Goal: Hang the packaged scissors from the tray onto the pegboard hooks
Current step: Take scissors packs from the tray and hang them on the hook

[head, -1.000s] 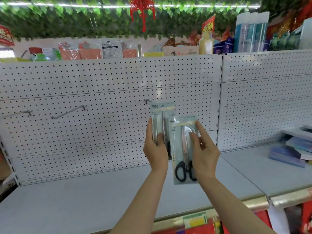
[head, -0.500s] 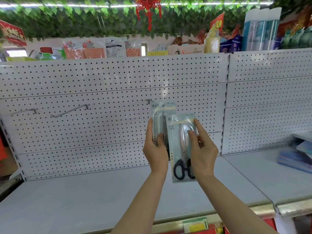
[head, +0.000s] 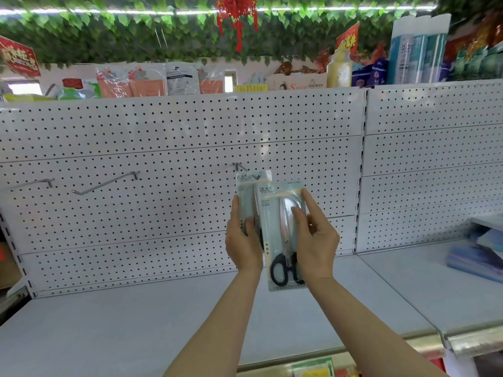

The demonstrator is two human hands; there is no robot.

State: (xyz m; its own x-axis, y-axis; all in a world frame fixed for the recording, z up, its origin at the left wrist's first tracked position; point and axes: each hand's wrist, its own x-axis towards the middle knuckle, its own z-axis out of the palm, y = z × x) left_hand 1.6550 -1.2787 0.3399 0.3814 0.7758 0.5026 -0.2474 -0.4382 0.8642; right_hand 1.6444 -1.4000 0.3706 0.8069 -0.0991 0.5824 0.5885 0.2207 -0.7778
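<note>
Two packaged scissors are held up in front of the white pegboard [head: 163, 126]. My left hand [head: 243, 246] grips the rear pack [head: 246, 197], whose top sits just below the middle hook [head: 239, 166]. My right hand [head: 315, 240] grips the front pack [head: 280, 235], black scissor handles at its bottom; it overlaps the rear pack's right side. Two more hooks stick out to the left: a long one [head: 104, 183] and one at the far left [head: 32, 183]. No tray is in view.
A grey shelf [head: 136, 322] runs below the pegboard, its front edge carrying a price label [head: 313, 367]. Stacked blue items [head: 479, 257] lie on the right shelf. Goods line the top of the pegboard under green leaf decoration.
Both hands and packs have stayed near the middle hook, with the front pack sliding slightly left over the rear one. The view has shifted left, so the stacked items sit further right.
</note>
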